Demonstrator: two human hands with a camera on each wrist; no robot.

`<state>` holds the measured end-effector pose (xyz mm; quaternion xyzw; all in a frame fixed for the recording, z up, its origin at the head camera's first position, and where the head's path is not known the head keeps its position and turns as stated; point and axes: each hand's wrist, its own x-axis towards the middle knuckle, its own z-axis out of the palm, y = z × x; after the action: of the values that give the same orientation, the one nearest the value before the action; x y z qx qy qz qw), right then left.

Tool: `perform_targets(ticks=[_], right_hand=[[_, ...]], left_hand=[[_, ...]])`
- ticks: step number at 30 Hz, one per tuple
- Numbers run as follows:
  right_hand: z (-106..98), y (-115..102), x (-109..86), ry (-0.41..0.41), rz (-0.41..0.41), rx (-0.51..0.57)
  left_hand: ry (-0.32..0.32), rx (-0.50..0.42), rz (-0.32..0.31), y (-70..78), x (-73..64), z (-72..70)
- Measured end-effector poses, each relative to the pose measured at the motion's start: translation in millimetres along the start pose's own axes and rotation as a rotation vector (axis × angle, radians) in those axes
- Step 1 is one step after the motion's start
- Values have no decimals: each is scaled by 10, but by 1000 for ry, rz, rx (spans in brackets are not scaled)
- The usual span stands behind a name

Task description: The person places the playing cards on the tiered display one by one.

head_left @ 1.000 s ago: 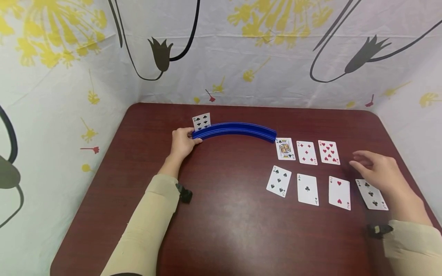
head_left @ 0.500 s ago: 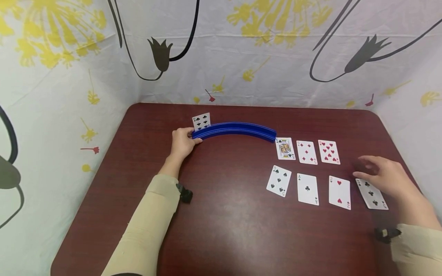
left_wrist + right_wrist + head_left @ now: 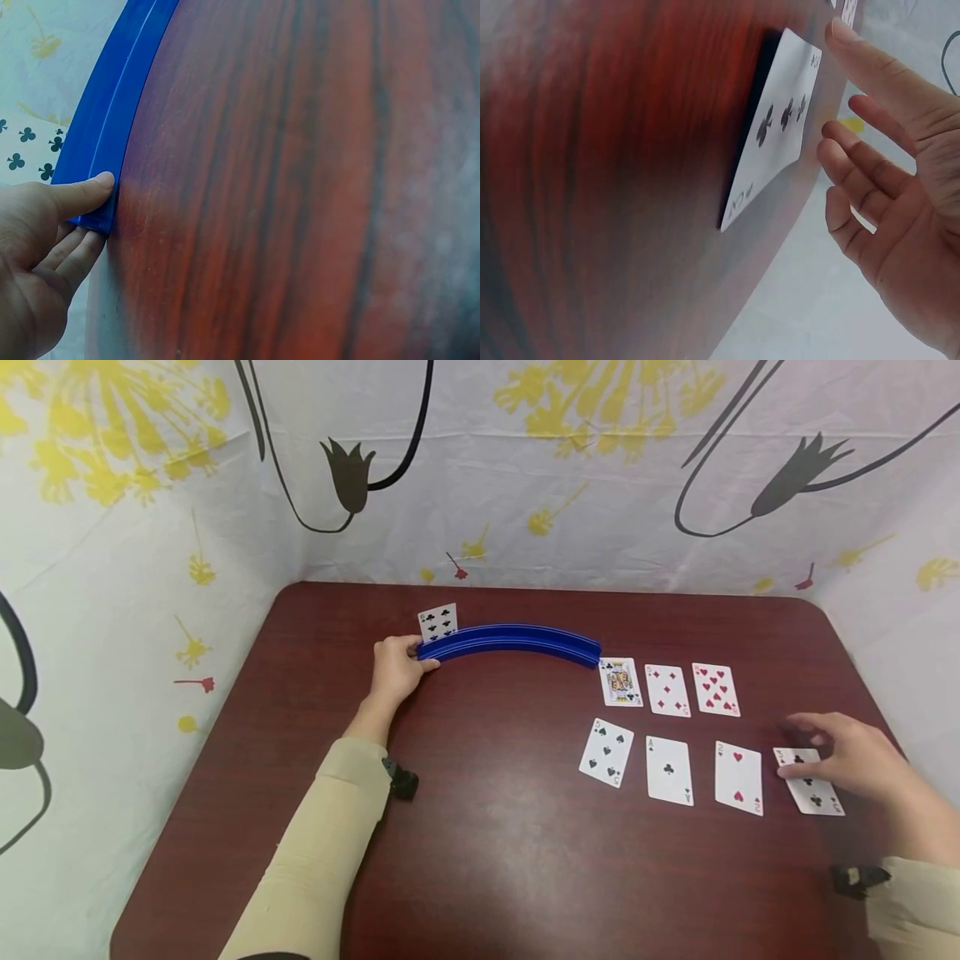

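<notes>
My left hand (image 3: 395,668) pinches the left end of a curved blue card holder (image 3: 517,638); in the left wrist view its thumb lies on the front of the holder (image 3: 105,120), with fingers at the end. A six of clubs (image 3: 437,620) stands tilted in the holder beside that hand. At the right, my right hand (image 3: 862,760) hovers over a three of clubs (image 3: 821,800), thumb overlapping the card. The right wrist view shows that hand (image 3: 907,165) with fingers loosely bent and spread, apart from the three of clubs (image 3: 769,142), which lies face up.
Face up on the brown table (image 3: 487,860) lie a king of clubs (image 3: 621,683), a five of diamonds (image 3: 667,691), a heart card (image 3: 716,690), a five of spades (image 3: 606,753), an ace of clubs (image 3: 669,772) and a two of hearts (image 3: 738,779). Patterned cloth (image 3: 600,543) encloses the table.
My right hand has moved toward me and slightly right, from beyond the three of clubs to over it. The left hand and card holder have stayed in place.
</notes>
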<state>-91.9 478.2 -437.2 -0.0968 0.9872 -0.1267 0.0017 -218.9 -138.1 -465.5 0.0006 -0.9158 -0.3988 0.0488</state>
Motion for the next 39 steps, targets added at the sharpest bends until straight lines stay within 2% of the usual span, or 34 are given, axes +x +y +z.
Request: perform_targets(ticks=[15,22,30,35,39], right_hand=[[20,104,-139,-88,-9,15],[-11,85,-129,-113,28,10],[-8,104,-127,-91,34,-20],[2,129,-125,-44,39,-33],[15,144,-133,22,12,-33]], left_hand=[[4,14,-4,2,10,-2],[7,14,2,3,11,-2],[4,23,2,1,-4,-7],[8,20,7,11,-2,-6],[10,18,6,6,3,7]])
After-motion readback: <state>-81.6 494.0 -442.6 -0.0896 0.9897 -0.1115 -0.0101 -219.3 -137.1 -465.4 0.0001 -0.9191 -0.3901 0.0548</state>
